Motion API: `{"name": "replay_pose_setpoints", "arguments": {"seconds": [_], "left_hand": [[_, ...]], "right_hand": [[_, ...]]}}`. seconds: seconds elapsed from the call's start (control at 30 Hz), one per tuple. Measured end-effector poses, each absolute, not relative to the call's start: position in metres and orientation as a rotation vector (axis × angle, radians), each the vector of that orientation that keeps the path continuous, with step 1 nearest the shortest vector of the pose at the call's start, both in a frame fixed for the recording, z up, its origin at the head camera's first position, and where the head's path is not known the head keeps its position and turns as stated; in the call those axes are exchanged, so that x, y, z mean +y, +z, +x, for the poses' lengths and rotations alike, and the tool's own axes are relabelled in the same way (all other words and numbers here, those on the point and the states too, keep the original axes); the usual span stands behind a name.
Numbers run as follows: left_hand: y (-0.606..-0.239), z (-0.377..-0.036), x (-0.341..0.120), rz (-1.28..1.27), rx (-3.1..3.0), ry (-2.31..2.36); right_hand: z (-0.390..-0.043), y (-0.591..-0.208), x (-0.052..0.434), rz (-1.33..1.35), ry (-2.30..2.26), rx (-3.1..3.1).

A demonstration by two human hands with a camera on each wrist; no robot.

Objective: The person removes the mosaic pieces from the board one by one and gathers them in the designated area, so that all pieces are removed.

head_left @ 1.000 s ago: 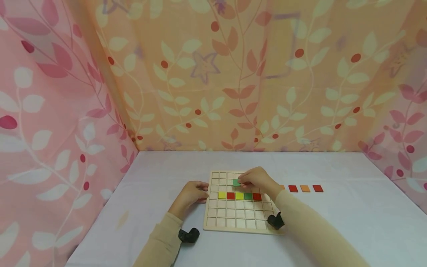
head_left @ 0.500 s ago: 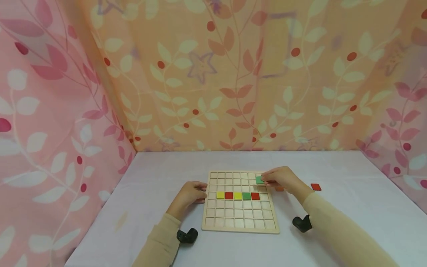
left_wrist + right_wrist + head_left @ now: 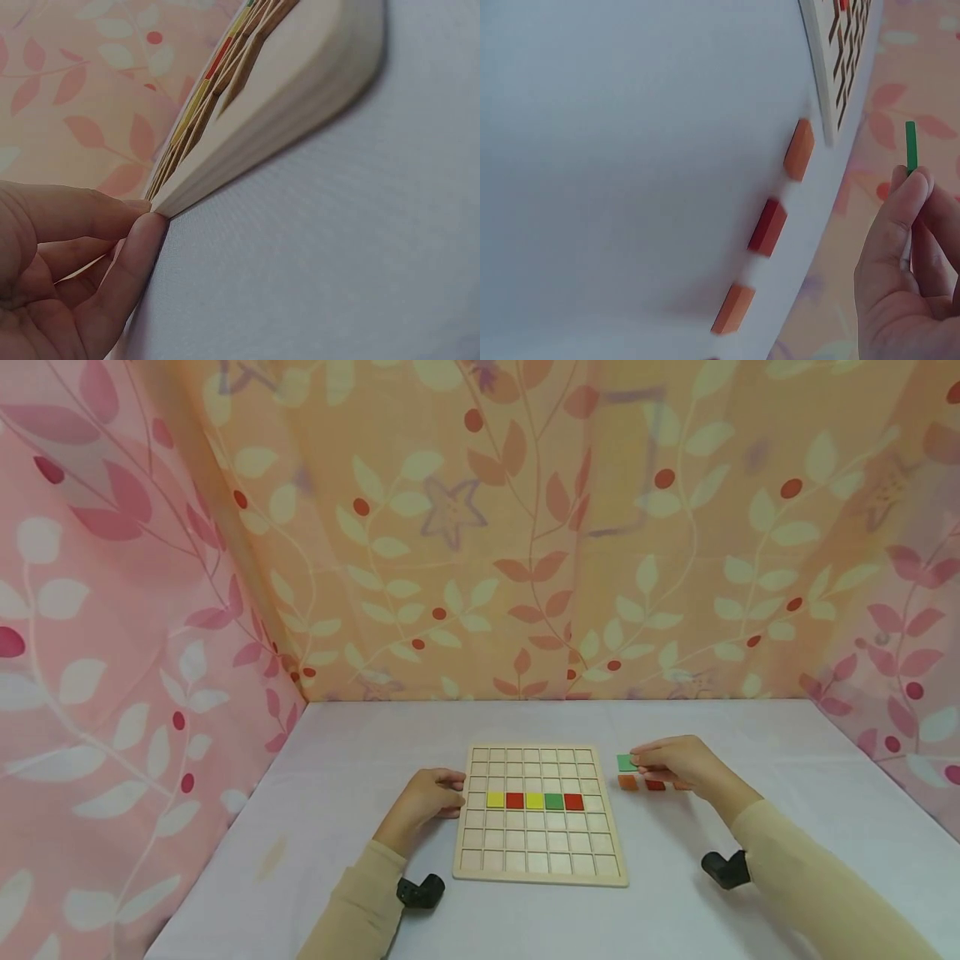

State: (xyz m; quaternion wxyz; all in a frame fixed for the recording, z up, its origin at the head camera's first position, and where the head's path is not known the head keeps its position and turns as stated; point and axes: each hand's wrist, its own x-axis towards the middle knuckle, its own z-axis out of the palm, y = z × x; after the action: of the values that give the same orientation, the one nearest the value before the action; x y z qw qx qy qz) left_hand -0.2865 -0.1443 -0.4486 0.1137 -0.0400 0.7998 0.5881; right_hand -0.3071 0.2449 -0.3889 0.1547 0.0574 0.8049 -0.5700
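Right hand [image 3: 678,764] pinches green tile [image 3: 626,762]; left hand [image 3: 427,797] fingertips touch board [image 3: 536,860].

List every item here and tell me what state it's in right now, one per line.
Green tile: pinched in the right hand, held above the table.
Wooden grid board: flat on the table, five tiles in one row.
Left hand: touching the board's left edge.
Loose tiles: lying on the table.

Our left hand [image 3: 429,797] rests low centre-left, fingers curled, fingertips pressing forward; our right hand [image 3: 678,766], right of centre, pinches with thumb and fingers.
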Motion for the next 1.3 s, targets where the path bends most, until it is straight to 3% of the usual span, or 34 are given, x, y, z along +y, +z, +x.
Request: {"name": "replay_pose_setpoints", "arguments": {"seconds": [1.3], "left_hand": [[-0.452,-0.287,-0.146,-0.129,2.354,1.748]], "right_hand": [[-0.292,-0.390,0.375,0.344,-1.545,2.278]]}}
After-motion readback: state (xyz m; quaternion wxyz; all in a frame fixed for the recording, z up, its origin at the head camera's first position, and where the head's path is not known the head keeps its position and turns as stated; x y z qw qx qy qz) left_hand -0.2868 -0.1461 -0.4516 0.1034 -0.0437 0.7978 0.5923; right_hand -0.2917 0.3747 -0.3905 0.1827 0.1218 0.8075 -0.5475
